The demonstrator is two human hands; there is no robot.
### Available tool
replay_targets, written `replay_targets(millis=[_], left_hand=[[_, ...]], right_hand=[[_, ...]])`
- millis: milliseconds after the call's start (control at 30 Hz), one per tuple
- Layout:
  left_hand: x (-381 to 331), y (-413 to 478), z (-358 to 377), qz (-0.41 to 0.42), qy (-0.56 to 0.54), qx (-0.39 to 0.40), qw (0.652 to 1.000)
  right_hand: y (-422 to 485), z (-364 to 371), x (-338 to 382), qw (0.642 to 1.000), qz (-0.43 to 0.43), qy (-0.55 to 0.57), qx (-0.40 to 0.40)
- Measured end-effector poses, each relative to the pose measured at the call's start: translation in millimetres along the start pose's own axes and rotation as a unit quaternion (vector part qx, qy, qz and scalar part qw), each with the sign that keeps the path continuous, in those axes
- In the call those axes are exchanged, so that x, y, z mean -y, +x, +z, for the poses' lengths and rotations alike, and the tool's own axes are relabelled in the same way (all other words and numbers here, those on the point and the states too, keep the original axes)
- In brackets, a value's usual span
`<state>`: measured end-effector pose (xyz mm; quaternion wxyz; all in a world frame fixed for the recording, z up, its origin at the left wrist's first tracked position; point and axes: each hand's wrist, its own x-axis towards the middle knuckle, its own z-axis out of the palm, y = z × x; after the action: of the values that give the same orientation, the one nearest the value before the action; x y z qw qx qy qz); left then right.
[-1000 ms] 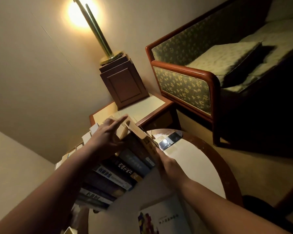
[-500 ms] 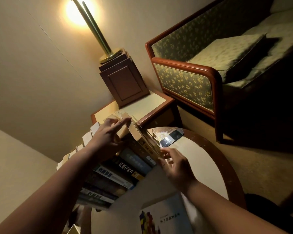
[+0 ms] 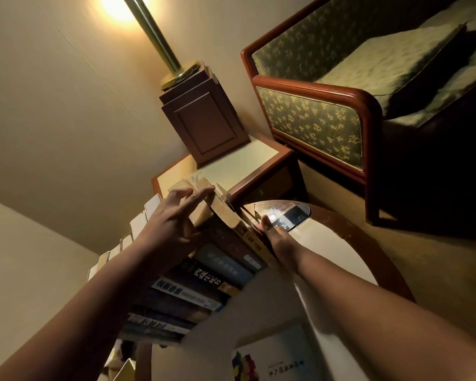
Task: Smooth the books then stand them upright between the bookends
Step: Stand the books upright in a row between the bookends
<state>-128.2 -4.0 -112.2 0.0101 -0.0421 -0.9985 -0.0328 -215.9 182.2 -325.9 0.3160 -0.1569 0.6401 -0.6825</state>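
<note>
A row of books (image 3: 204,279) stands on the round table (image 3: 368,243), spines toward me and leaning slightly. My left hand (image 3: 173,224) rests on top of the far books, its straight fingers touching the upper edges of the tan end books (image 3: 226,213). My right hand (image 3: 275,237) presses against the outer cover of the last book at the right end of the row; most of its fingers are hidden. A shiny flat plate (image 3: 286,215), possibly a bookend's base, lies just beyond that hand. Another book (image 3: 275,364) lies flat near me.
A wooden side table (image 3: 231,166) stands behind the round table and carries a brown lamp base (image 3: 204,119) with a brass pole. A green patterned sofa (image 3: 313,122) with a red wooden frame fills the right. White paper covers the tabletop.
My right hand, lifted off with spread fingers half a second ago, has moved back against the end book. My left hand stays on the book tops.
</note>
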Motion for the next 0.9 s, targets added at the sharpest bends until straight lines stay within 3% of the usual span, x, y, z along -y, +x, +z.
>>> replay_targets(millis=[200, 300, 400, 567, 900], left_hand=[[-1.0, 0.0, 0.7, -0.008, -0.021, 0.000, 1.000], [-1.1, 0.5, 1.4, -0.009, -0.028, 0.002, 1.000], [-0.6, 0.0, 1.0, -0.010, -0.030, 0.000, 1.000], [-1.7, 0.6, 0.3, -0.011, -0.026, 0.001, 1.000], [-2.5, 3.2, -0.1, -0.028, -0.015, 0.013, 0.999]], right_hand=[[-2.2, 4.0, 6.1, 1.000, -0.026, -0.002, -0.008], [-32.5, 11.4, 14.2, 0.989, -0.099, 0.008, -0.109], [-71.9, 22.4, 5.4, 0.965, -0.178, -0.066, -0.181], [-98.3, 36.1, -28.1, 0.937, -0.252, -0.149, -0.192], [-74.7, 31.0, -27.6, 0.916, -0.262, -0.214, -0.216]])
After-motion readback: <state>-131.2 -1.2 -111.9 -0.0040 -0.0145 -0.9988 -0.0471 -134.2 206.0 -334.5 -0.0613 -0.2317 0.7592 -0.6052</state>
